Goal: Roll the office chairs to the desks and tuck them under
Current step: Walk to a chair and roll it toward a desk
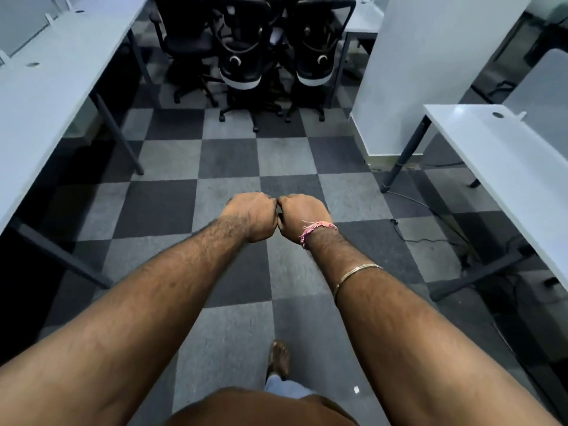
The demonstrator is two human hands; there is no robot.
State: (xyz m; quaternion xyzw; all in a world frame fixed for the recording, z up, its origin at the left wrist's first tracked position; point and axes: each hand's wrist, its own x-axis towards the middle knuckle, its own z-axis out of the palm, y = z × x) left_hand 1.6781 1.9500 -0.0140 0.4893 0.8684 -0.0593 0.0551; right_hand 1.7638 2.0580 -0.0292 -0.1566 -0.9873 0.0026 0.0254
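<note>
Left: white desk (46, 87) along the left edge, dark legs, small cable grommet near its far side. Centre top: cluster of black chairs (242, 56) parked together at the far end of the aisle, well apart from both hands, backs toward the camera, wheeled bases on the checkered carpet (227, 158); two nearest side by side, at least one more behind on the left, exact count hard to tell. None touched. Far small desk (362, 23) just right of the cluster, right chair's base beside its leg. Centre: both arms stretched forward over the carpet. Left hand (250, 218) curled into a fist, back up, holding nothing. Right hand (302, 218) likewise a fist, empty, knuckles touching the left hand's. Pink thread band (316, 229) at the right wrist, thin metal bangle (358, 276) further up the forearm. Below: one foot (279, 358) forward on the carpet, brown shirt at the bottom edge. Right of centre: white pillar (430, 72) standing on the carpet. Right: second white desk (507, 167) along the right edge, grommet near its far corner, dark cables (430, 229) trailing on the floor beneath and beside it.
</note>
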